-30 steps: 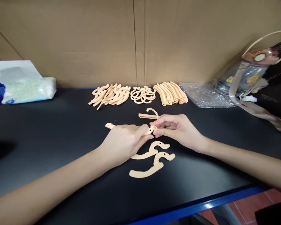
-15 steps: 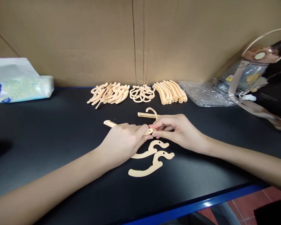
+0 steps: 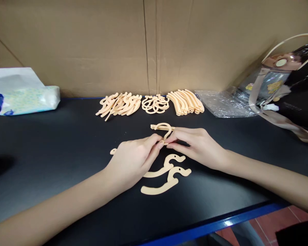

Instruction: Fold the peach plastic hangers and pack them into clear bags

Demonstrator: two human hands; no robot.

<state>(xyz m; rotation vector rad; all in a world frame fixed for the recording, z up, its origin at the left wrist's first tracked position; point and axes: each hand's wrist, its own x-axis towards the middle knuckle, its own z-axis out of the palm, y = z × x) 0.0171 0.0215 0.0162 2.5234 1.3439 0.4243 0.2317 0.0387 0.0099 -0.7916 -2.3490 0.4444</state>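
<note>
My left hand (image 3: 133, 159) is closed around a beige plastic hanger arm (image 3: 113, 151); one rounded end sticks out past the knuckles. Meeting it at the fingertips, my right hand (image 3: 201, 145) pinches the base of a beige hanger hook (image 3: 168, 128), whose curve stands up above the fingers. The joint between hook and arm is mostly covered by my fingers. Behind the hook, a straight hanger arm (image 3: 154, 126) lies on the table, partly hidden by my right hand. Nearer me lie two curved hanger arms with notched, holed ends, an upper one (image 3: 173, 158) and a lower one (image 3: 159, 188).
Along the back of the black table (image 3: 79, 136) lie a pile of curved arms (image 3: 125, 104), a pile of hooks (image 3: 155, 104) and a pile of straight arms (image 3: 184, 102). A tissue pack (image 3: 30, 99) is at left. A clear bag (image 3: 220, 104) and a strapped bottle (image 3: 268, 82) stand right.
The hook has turned, its curve now reaching further left over the fingertips. The arm's outer end has dropped lower behind my left hand, and its holed inner end is now covered.
</note>
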